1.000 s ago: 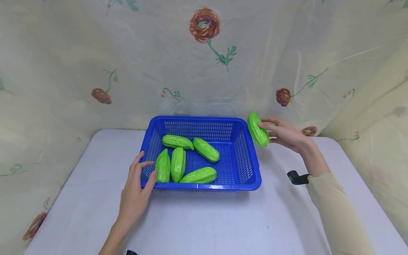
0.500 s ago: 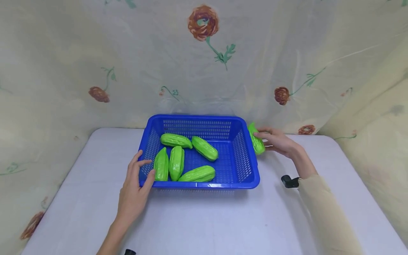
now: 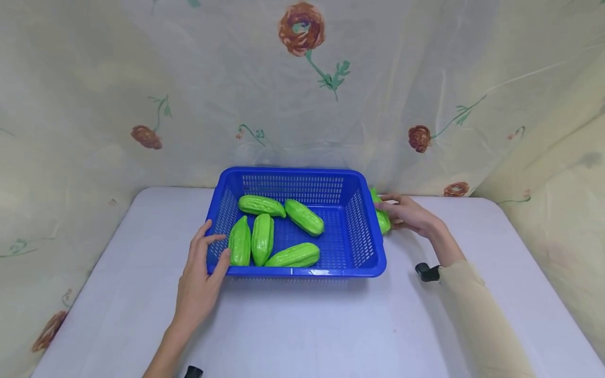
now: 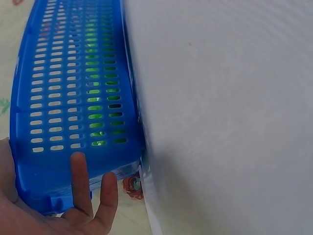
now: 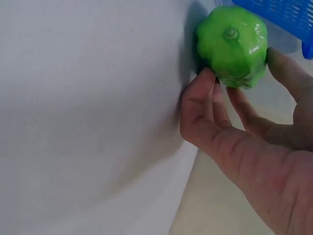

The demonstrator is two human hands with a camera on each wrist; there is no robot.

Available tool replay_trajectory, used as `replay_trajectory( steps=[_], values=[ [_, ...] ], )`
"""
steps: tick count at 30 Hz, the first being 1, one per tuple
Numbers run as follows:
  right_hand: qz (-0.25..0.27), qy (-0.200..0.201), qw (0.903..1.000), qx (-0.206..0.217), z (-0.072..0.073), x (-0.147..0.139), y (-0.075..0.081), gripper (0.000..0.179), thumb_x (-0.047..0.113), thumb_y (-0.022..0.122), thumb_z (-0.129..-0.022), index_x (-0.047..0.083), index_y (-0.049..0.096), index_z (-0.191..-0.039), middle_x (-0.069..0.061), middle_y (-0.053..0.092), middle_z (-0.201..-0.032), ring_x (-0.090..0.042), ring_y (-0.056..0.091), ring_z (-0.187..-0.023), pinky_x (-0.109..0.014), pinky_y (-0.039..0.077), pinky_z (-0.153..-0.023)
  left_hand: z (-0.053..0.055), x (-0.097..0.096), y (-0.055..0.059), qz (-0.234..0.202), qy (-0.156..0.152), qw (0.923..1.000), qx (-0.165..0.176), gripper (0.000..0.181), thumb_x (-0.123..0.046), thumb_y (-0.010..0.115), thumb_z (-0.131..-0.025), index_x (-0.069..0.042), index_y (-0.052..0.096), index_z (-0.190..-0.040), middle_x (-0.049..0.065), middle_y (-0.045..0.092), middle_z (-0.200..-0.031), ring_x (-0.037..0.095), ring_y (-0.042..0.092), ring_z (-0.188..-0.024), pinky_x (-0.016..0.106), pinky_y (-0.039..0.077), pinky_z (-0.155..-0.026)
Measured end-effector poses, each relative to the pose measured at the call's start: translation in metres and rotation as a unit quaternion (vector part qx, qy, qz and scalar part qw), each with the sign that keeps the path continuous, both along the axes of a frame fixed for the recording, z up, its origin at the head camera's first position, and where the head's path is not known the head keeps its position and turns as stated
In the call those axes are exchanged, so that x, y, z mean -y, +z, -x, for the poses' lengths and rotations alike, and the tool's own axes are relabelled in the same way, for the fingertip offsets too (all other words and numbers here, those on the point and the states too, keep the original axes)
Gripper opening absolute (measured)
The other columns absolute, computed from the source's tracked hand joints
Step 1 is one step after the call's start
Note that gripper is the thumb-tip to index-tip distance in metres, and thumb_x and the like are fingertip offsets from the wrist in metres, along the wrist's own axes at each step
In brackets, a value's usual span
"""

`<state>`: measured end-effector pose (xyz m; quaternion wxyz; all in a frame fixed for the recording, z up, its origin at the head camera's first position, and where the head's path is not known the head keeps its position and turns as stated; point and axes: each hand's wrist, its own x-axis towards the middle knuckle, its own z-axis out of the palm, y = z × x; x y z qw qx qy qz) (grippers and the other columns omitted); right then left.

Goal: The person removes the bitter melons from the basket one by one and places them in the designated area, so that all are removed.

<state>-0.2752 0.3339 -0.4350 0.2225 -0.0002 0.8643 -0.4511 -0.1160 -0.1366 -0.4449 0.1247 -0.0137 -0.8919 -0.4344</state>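
A blue plastic basket (image 3: 302,272) with slotted walls stands on the table. Inside it lie several bright green bitter melons (image 3: 262,240), glossy and ridged. At the basket's left front corner, my left hand (image 3: 200,283) holds the rim; in the left wrist view two of its fingers lie along the outside wall. Just outside the basket's right wall, my right hand (image 3: 413,216) grips another bitter melon (image 5: 232,46) between thumb and fingers, low at the table. The head view shows this melon partly hidden by the hand and the rim.
A white cloth covers the table (image 3: 302,331). Behind it and at both sides hangs a pale floral curtain (image 3: 212,105), close to the basket's back wall. Dark wrist camera mounts show at the right wrist and the lower left.
My right hand has brought the bitter melon down and slightly left, from beside the rim to the table along the basket's right wall. The left hand keeps its place on the basket.
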Motion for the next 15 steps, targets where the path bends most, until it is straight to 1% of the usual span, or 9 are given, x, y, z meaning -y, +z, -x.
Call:
replay_trajectory(
  steps=[3, 8, 12, 13, 15],
  values=[
    [-0.002, -0.002, 1.0, 0.002, -0.0001, 0.0025, 0.0, 0.075, 0.04, 0.05, -0.114, -0.004, 0.022, -0.168, -0.032, 0.047, -0.16, -0.041, 0.057, -0.135, -0.059, 0.052, -0.113, 0.0006, -0.0003, -0.0003, 0.001, 0.0, 1.0, -0.001, 0.036, -0.029, 0.055, -0.112, -0.014, 0.057, -0.145, 0.001, 0.03, -0.179, 0.043, 0.043, -0.158, 0.049, 0.057, -0.078],
    [-0.004, -0.004, 1.0, 0.006, 0.0005, 0.0037, -0.0008, 0.073, 0.037, 0.048, -0.115, -0.004, 0.02, -0.168, -0.033, 0.041, -0.164, -0.047, 0.05, -0.144, -0.066, 0.046, -0.117, 0.0018, -0.0004, -0.0006, 0.001, 0.0, 1.0, 0.004, 0.037, -0.03, 0.055, -0.112, -0.014, 0.057, -0.146, 0.001, 0.029, -0.179, 0.042, 0.042, -0.158, 0.039, 0.053, -0.074],
    [-0.004, -0.002, 1.0, 0.005, 0.0006, 0.0042, -0.001, 0.073, 0.039, 0.046, -0.115, -0.004, 0.019, -0.168, -0.034, 0.039, -0.165, -0.048, 0.048, -0.146, -0.067, 0.045, -0.118, 0.0018, 0.0002, -0.001, -0.002, 0.001, 1.0, 0.009, 0.037, -0.03, 0.055, -0.112, -0.015, 0.057, -0.146, 0.0, 0.029, -0.179, 0.042, 0.044, -0.157, 0.033, 0.047, -0.065],
    [-0.004, -0.002, 1.0, 0.005, 0.0006, 0.0045, -0.0008, 0.074, 0.04, 0.046, -0.115, -0.004, 0.019, -0.168, -0.034, 0.038, -0.165, -0.049, 0.047, -0.146, -0.067, 0.045, -0.118, 0.0017, 0.0004, -0.0012, -0.002, 0.001, 1.0, 0.009, 0.037, -0.03, 0.055, -0.112, -0.015, 0.057, -0.146, 0.0, 0.029, -0.179, 0.043, 0.046, -0.156, 0.032, 0.046, -0.063],
    [-0.007, -0.001, 0.9999, 0.007, 0.0001, 0.0052, 0.0006, 0.076, 0.043, 0.045, -0.115, -0.003, 0.018, -0.169, -0.034, 0.036, -0.167, -0.051, 0.044, -0.149, -0.067, 0.044, -0.119, 0.0015, 0.001, -0.0017, -0.004, 0.003, 0.9999, 0.009, 0.037, -0.03, 0.055, -0.112, -0.015, 0.057, -0.146, 0.0, 0.029, -0.179, 0.042, 0.059, -0.143, 0.03, 0.041, -0.056]
  ],
)
